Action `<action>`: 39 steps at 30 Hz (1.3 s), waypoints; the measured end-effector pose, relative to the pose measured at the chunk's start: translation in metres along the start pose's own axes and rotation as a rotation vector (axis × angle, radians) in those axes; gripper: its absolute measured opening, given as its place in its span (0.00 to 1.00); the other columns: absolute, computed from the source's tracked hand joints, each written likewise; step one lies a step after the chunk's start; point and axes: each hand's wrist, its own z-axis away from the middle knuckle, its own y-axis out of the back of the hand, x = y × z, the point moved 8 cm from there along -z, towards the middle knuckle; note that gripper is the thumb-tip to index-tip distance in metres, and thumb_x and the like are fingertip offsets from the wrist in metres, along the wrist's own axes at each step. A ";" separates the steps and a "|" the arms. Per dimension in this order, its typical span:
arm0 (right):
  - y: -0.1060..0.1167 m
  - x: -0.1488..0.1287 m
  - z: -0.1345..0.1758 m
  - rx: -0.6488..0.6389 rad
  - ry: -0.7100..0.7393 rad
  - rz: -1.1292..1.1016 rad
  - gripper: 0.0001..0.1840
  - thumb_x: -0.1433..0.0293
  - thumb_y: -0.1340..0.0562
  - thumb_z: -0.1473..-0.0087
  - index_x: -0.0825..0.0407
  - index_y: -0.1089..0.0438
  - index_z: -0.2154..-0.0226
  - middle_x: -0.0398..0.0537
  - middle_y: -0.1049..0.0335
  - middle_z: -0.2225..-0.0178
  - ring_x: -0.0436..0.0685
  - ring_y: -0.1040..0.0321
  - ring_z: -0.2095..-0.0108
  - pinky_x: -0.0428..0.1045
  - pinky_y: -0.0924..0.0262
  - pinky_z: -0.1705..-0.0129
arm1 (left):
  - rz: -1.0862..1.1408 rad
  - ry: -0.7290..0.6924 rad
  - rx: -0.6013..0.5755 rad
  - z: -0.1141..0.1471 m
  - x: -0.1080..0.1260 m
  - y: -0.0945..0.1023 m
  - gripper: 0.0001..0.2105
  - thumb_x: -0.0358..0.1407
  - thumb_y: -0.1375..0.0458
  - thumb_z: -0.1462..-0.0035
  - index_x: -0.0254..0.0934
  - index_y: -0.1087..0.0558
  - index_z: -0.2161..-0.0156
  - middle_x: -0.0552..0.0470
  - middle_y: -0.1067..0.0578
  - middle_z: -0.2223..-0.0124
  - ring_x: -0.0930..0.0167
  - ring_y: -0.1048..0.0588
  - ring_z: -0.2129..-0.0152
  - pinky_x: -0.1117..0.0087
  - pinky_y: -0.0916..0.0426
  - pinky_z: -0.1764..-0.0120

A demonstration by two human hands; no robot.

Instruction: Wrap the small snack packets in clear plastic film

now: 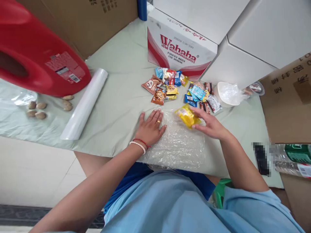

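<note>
I see my left hand [151,127] pressed flat, fingers spread, on the near-left edge of a crinkled clear plastic sheet [178,145] spread on the tabletop [116,106]. My right hand [209,124] is pinched around a yellow snack packet [187,116], held just above the sheet's far edge; its long axis runs slantwise from far-left to near-right, toward my right wrist. The packet sits between the two hands, closer to the right one, and the hands stay apart. Just beyond my fingertips lies a pile of small snack packets [181,89]; their print is too small to read. Behind that pile stands a white and red carton [178,50] marked "Wahaha, purified water for drinking". Far out to my left are a roll of film [85,103], a red jug [36,55] and some nuts [36,110]. A white bowl [227,94] sits beyond my right hand.
</note>
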 end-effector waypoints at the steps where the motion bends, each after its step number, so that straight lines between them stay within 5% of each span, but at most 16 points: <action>1: -0.007 -0.009 0.009 -0.048 0.021 -0.018 0.38 0.56 0.33 0.35 0.40 0.42 0.27 0.53 0.36 0.30 0.65 0.31 0.38 0.62 0.34 0.36 | 0.002 -0.002 -0.005 0.000 0.000 0.000 0.31 0.48 0.62 0.25 0.36 0.47 0.24 0.42 0.47 0.22 0.60 0.48 0.25 0.39 0.64 0.27; 5: -0.034 -0.027 0.025 -0.179 0.053 -0.090 0.36 0.58 0.35 0.33 0.41 0.43 0.27 0.54 0.28 0.37 0.63 0.28 0.41 0.60 0.33 0.37 | 0.002 -0.004 -0.011 0.001 0.001 0.001 0.31 0.48 0.61 0.25 0.37 0.48 0.24 0.42 0.47 0.22 0.58 0.47 0.25 0.39 0.63 0.27; 9: -0.051 -0.020 0.028 -0.271 0.051 -0.156 0.38 0.61 0.36 0.32 0.42 0.46 0.25 0.54 0.31 0.34 0.61 0.29 0.38 0.58 0.35 0.36 | -0.004 -0.001 -0.007 -0.001 0.000 0.000 0.32 0.48 0.61 0.26 0.36 0.48 0.24 0.41 0.46 0.23 0.56 0.47 0.25 0.37 0.62 0.27; 12: -0.049 -0.010 0.027 -0.243 0.010 -0.147 0.41 0.64 0.36 0.33 0.44 0.49 0.25 0.56 0.34 0.32 0.62 0.30 0.37 0.58 0.35 0.36 | -0.004 -0.006 -0.005 -0.001 0.000 0.000 0.32 0.48 0.61 0.26 0.35 0.47 0.24 0.42 0.46 0.23 0.57 0.46 0.26 0.37 0.62 0.27; 18: -0.045 -0.010 0.019 -0.258 0.040 0.019 0.33 0.69 0.38 0.35 0.45 0.39 0.29 0.53 0.31 0.34 0.63 0.34 0.36 0.61 0.39 0.33 | -0.016 0.000 -0.004 -0.002 0.000 -0.001 0.32 0.49 0.62 0.26 0.37 0.47 0.24 0.42 0.46 0.23 0.58 0.45 0.26 0.39 0.63 0.27; 25: -0.036 -0.004 0.026 0.109 -0.044 0.234 0.24 0.68 0.44 0.31 0.47 0.30 0.36 0.58 0.29 0.39 0.67 0.34 0.38 0.68 0.38 0.34 | -0.007 0.021 -0.020 -0.002 0.003 -0.001 0.32 0.49 0.62 0.26 0.38 0.49 0.23 0.43 0.47 0.22 0.60 0.48 0.25 0.41 0.66 0.26; 29: -0.066 -0.015 0.025 0.117 -0.041 0.271 0.31 0.57 0.35 0.35 0.45 0.33 0.33 0.60 0.33 0.36 0.72 0.39 0.36 0.71 0.39 0.34 | -0.003 0.036 -0.042 -0.002 0.001 -0.002 0.32 0.49 0.63 0.26 0.38 0.49 0.23 0.44 0.49 0.22 0.61 0.50 0.24 0.42 0.67 0.26; 32: -0.087 -0.021 0.023 0.117 -0.037 0.343 0.32 0.59 0.31 0.38 0.46 0.32 0.34 0.61 0.33 0.36 0.74 0.40 0.35 0.72 0.39 0.34 | -0.002 0.043 -0.042 -0.002 0.000 -0.002 0.32 0.49 0.63 0.26 0.38 0.49 0.23 0.45 0.49 0.22 0.61 0.50 0.24 0.43 0.67 0.26; 39: -0.088 -0.031 0.045 0.296 -0.022 0.340 0.34 0.62 0.38 0.32 0.40 0.42 0.27 0.55 0.33 0.33 0.70 0.41 0.31 0.71 0.46 0.28 | 0.006 0.021 -0.020 -0.001 0.000 -0.003 0.32 0.50 0.63 0.25 0.36 0.49 0.24 0.44 0.48 0.22 0.61 0.49 0.25 0.42 0.67 0.26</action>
